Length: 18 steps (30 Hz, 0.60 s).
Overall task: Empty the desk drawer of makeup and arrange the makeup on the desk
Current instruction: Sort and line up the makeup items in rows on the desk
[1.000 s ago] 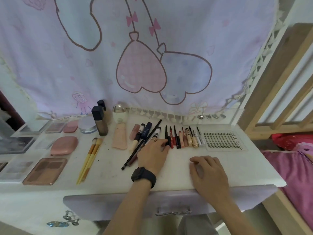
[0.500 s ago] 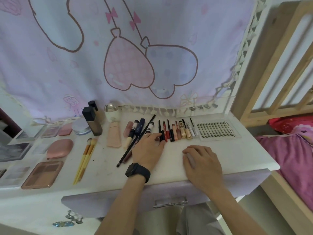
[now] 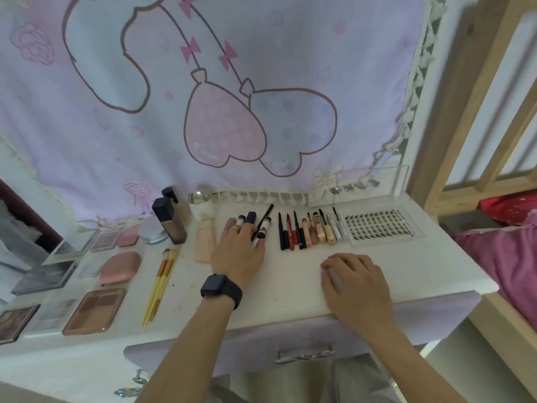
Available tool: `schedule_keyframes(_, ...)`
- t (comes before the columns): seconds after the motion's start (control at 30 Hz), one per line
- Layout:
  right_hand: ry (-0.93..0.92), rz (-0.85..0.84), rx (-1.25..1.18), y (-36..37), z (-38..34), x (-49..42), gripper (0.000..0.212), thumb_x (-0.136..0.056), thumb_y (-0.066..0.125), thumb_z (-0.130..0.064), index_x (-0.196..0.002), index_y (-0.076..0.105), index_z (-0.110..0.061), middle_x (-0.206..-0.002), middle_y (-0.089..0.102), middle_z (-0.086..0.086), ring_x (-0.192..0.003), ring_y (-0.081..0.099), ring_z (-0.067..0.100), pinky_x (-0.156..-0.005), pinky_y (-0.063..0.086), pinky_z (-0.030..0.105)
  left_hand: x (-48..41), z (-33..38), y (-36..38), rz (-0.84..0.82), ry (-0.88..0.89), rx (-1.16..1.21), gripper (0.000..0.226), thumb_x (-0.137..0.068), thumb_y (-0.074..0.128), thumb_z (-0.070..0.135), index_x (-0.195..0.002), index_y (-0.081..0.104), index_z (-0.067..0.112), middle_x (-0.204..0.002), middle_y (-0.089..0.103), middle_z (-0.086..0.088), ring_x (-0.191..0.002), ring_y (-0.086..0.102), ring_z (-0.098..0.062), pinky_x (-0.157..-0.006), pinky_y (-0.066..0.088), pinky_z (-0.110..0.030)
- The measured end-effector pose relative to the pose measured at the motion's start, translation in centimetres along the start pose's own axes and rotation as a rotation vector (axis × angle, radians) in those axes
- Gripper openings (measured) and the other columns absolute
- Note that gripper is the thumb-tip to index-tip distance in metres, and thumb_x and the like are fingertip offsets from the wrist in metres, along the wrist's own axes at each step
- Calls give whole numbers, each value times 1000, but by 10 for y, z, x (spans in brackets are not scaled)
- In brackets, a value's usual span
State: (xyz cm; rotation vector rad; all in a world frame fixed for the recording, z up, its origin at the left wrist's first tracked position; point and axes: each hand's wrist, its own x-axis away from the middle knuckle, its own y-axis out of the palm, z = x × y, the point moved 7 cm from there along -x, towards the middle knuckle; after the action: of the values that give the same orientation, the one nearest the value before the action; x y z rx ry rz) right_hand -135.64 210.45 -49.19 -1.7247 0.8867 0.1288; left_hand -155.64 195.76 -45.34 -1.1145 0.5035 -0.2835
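Note:
Makeup lies in rows on the white desk. My left hand, with a dark watch on the wrist, rests with straight fingers on the mascara tubes and a long black brush. To their right lies a tidy row of pencils and lip tubes, then a clear lash tray. My right hand sits near the desk's front edge, fingers curled over a small grey stick. The drawer below is closed.
Left of my hand are a pink tube, yellow brushes, a dark foundation bottle, a powder jar, a pink compact and several palettes. A wooden bed frame stands at the right.
My left hand slid left from the pencil row onto the mascara tubes and black brush. The right hand stayed in place on the grey stick.

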Motion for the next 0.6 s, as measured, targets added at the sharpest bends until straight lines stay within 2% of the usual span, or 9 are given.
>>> schedule_keyframes(0.1, 13, -6, 4, 1, 0, -1, 23, -88, 55, -34, -99, 73, -25, -106, 70, -7, -97, 60, 20, -80, 47, 34, -7, 6, 2, 10, 29, -52, 37, -95, 51, 46, -123, 61, 24, -126, 58, 4, -127, 47, -18, -87, 52, -38)
schedule_keyframes(0.23, 26, -17, -7, 2, 0, 0, 25, -89, 53, -35, -100, 72, -25, -106, 70, -8, -98, 58, 19, -80, 44, 33, -15, 18, 11, -7, 126, -190, 39, -95, 49, 45, -120, 61, 17, -114, 66, -4, -118, 50, -25, -100, 43, -37)
schedule_keyframes(0.33, 34, -13, -23, 3, 0, 2, 25, -88, 53, -35, -100, 72, -26, -105, 69, -9, -97, 58, 18, -80, 42, 31, -17, 22, 12, 19, 130, -259, 35, -96, 47, 44, -115, 61, 18, -108, 68, -3, -111, 54, -25, -99, 41, -36)
schedule_keyframes(0.47, 31, -17, -16, 3, 2, 1, 25, -89, 51, -36, -100, 71, -27, -106, 69, -10, -97, 57, 16, -79, 42, 29, -22, 23, 12, 12, 105, -241, 29, -99, 44, 36, -112, 62, 18, -103, 67, -2, -107, 54, -24, -89, 43, -34)
schedule_keyframes(0.53, 31, -17, -19, 4, 2, 1, 24, -89, 52, -36, -100, 71, -28, -106, 69, -11, -97, 57, 15, -79, 42, 29, -24, 20, 7, 20, 55, -152, 29, -100, 44, 34, -113, 65, 18, -99, 64, 0, -106, 53, -22, -79, 47, -34)
schedule_keyframes(0.6, 33, -14, -31, 3, 3, 1, 23, -89, 53, -36, -99, 71, -28, -105, 69, -11, -97, 58, 15, -80, 43, 30, -20, 16, -1, 81, -4, -1, 27, -100, 47, 34, -113, 66, 20, -94, 56, 4, -97, 53, -18, -66, 42, -30)
